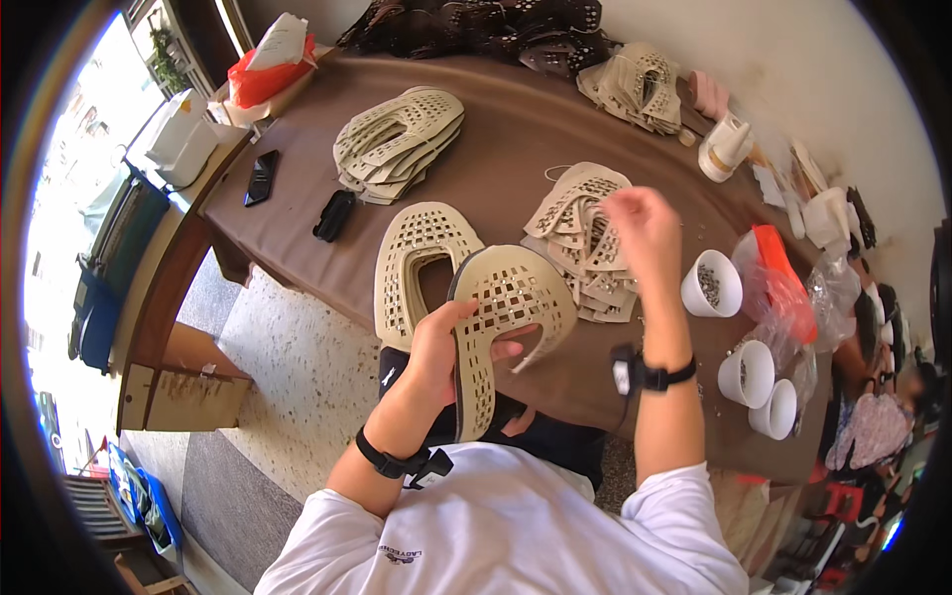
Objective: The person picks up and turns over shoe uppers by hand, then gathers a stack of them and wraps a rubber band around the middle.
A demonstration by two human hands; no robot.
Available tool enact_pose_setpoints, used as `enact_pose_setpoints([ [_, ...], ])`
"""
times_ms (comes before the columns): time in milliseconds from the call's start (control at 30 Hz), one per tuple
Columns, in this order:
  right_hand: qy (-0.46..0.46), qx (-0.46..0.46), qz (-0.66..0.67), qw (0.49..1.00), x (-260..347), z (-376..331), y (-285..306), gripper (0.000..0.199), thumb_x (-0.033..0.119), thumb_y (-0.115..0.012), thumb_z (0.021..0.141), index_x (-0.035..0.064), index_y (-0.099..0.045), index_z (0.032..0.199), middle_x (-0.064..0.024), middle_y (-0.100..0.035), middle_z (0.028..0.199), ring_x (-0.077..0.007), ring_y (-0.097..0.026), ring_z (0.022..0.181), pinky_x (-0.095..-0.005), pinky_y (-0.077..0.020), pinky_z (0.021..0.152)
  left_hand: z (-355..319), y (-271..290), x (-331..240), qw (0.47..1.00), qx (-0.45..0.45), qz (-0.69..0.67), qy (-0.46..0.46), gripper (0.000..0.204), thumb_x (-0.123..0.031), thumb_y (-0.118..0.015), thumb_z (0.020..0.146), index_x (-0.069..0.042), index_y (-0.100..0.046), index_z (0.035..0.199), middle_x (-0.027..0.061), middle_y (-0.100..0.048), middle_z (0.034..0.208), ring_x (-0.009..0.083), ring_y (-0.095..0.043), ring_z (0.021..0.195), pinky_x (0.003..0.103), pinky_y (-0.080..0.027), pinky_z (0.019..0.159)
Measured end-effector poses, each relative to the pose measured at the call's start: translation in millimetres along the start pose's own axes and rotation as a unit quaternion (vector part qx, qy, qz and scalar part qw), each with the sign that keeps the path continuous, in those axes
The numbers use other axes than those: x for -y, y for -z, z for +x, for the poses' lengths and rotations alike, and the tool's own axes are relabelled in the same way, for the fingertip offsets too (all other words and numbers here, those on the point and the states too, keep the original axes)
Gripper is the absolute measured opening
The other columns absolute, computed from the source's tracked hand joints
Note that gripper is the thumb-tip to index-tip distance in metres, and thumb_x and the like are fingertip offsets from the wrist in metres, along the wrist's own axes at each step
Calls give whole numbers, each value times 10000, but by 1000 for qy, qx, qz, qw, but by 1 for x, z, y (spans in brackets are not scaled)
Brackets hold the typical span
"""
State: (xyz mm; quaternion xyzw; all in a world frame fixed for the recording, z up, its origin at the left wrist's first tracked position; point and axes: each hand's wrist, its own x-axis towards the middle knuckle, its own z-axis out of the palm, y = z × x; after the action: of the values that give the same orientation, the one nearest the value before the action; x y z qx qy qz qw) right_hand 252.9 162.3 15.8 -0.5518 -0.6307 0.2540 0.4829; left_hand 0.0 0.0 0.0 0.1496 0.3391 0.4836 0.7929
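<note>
My left hand [432, 349] grips a beige perforated shoe upper [518, 288] by its side, with the thumb on the face and fingers behind. The upper is U-shaped, with rows of square holes, and small shiny bits show in some of them. Behind it, a stack of like uppers [402, 263] lies at the table's edge. Raised near a heap of studded uppers [585, 213] is my right hand [647, 236], slightly blurred. Its fingers are curled together, and what they may hold is too small to make out.
White cups [712, 297] with small metal bits stand at the right, beside a red-and-clear plastic bag [783, 278]. More uppers [402, 139] are stacked farther back on the brown-covered table [516, 119]. A phone [261, 178] and a black case [334, 215] lie at the left.
</note>
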Motion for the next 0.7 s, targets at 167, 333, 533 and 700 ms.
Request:
enact_pose_setpoints([
  [167, -153, 10, -406, 901, -59, 52, 6, 537, 406, -821, 820, 3, -711, 1159, -204, -744, 1127, -382, -717, 1053, -485, -564, 907, -9, -3, 9, 992, 34, -112, -41, 529, -230, -409, 1061, 109, -420, 1467, 298, -559, 1433, 397, -627, 1249, 469, -523, 1085],
  [333, -119, 65, -386, 913, -72, 55, -9, 511, 321, -817, 805, -57, -722, 1136, -267, -742, 1091, -428, -714, 1050, -489, -559, 903, -19, 7, 5, 994, 36, -96, -43, 578, -279, -456, 1052, 59, -392, 1516, 273, -534, 1475, 420, -573, 1326, 469, -492, 1130],
  [533, -117, -41, 51, 991, -67, 64, 17, 299, 35, -707, 867, -74, -706, 1145, -91, -744, 985, -124, -676, 794, -286, -538, 686, -20, -4, 5, 993, 18, -96, -62, 569, -283, -421, 1086, 90, -383, 1514, 281, -540, 1467, 400, -598, 1302, 476, -459, 1156],
  [700, 50, -40, 105, 992, 63, 1, 38, 214, 0, -677, 906, -51, -716, 1110, -29, -712, 890, -67, -615, 725, -240, -498, 651, -15, -1, 9, 985, 51, -119, -114, 599, -314, -436, 1091, 70, -358, 1545, 259, -532, 1483, 387, -570, 1340, 470, -441, 1171],
])
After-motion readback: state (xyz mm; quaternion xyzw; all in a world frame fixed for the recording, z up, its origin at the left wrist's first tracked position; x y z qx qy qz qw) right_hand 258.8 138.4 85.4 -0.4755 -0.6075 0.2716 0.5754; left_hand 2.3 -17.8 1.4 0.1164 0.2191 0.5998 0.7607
